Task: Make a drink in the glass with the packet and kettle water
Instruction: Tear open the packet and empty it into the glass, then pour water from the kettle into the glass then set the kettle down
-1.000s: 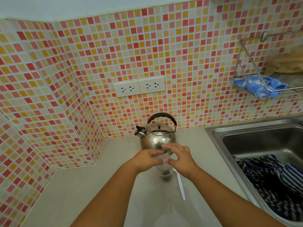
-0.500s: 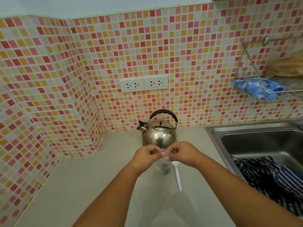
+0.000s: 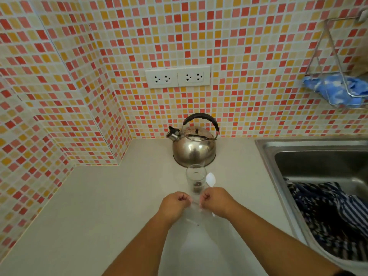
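A clear glass [image 3: 195, 178] stands on the counter with a little dark powder at its bottom. Right behind it sits a steel kettle [image 3: 194, 149] with a black handle. A white plastic spoon [image 3: 210, 179] lies just right of the glass, its handle hidden under my right hand. My left hand [image 3: 175, 204] and my right hand [image 3: 216, 201] are fists close together in front of the glass, both pinching a small clear packet [image 3: 195, 204] stretched between them.
A steel sink [image 3: 278, 156] with striped dark cloth [image 3: 328, 212] inside lies at the right. A wire rack [image 3: 338, 62] holding a blue cloth hangs on the tiled wall. Two wall sockets [image 3: 177, 77] sit above the kettle. The tiled wall juts out at the left.
Both hands have drawn back from over the glass toward me, still holding the packet between them. The glass and spoon bowl are now uncovered.
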